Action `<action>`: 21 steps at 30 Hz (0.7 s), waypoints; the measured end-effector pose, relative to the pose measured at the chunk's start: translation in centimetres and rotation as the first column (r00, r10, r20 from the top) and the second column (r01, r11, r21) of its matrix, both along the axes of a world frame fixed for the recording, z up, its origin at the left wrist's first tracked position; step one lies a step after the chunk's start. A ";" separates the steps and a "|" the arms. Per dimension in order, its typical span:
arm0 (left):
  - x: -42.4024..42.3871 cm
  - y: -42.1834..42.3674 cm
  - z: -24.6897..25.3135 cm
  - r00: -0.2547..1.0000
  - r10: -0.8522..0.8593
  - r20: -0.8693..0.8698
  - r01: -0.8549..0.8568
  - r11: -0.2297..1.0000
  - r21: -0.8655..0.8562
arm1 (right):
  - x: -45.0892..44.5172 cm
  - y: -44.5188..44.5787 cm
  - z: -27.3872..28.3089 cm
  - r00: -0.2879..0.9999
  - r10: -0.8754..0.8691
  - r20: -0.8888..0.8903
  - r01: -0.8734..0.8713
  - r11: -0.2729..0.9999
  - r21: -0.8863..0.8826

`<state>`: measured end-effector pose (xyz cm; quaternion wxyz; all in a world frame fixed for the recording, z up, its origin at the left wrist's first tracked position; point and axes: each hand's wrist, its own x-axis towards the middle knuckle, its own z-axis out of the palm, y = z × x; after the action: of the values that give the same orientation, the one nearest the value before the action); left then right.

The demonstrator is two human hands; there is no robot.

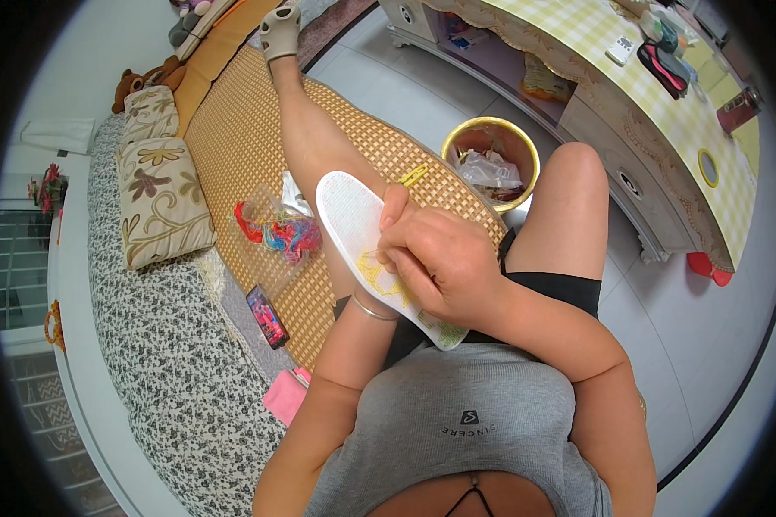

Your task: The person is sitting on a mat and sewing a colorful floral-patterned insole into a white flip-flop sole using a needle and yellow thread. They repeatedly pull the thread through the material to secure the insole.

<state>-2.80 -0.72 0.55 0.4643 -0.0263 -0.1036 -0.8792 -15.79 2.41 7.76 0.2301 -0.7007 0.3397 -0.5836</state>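
Note:
A white shoe insole (348, 205) lies tilted over my lap, its toe end pointing away from me. Yellow stitching covers its middle, and green stitching shows near the heel. My left hand (396, 205) grips it from beneath, the thumb over the right edge; the other fingers are hidden. Above the yellow stitches my right hand (449, 262) is curled, with thumb and forefinger pinched together at the surface. Whatever lies between those fingertips is too small to make out. Left of my leg, a tangle of coloured embroidery thread (291, 236) rests on a clear plastic bag.
A small yellow object (414, 175) lies on the woven mat (233, 129) beyond my hands. Left are a phone (267, 316), a pink cloth (286, 395) and cushions (165, 201). A gold-rimmed bin (534, 165) stands ahead, near a cabinet with a checked cloth (575, 42).

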 end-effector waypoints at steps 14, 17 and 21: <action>-0.9 0.6 0.8 0.989 0.110 0.096 -0.110 0.994 -0.001 | -0.1 -0.1 0.2 1.000 -0.008 0.012 0.008 1.000 -0.019; -0.4 0.3 0.0 0.992 0.070 0.103 -0.068 0.997 -0.026 | -0.1 -0.2 0.2 1.000 -0.013 0.009 0.014 1.000 -0.023; 0.6 -0.3 0.4 0.994 -0.046 0.094 0.046 0.999 0.010 | -0.8 -0.1 0.2 0.998 0.043 0.051 -0.049 0.990 0.129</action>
<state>-2.23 -0.98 0.99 0.4386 0.0148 -0.1215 -0.8903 -16.59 2.31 8.00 0.2968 -0.6776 0.3550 -0.5716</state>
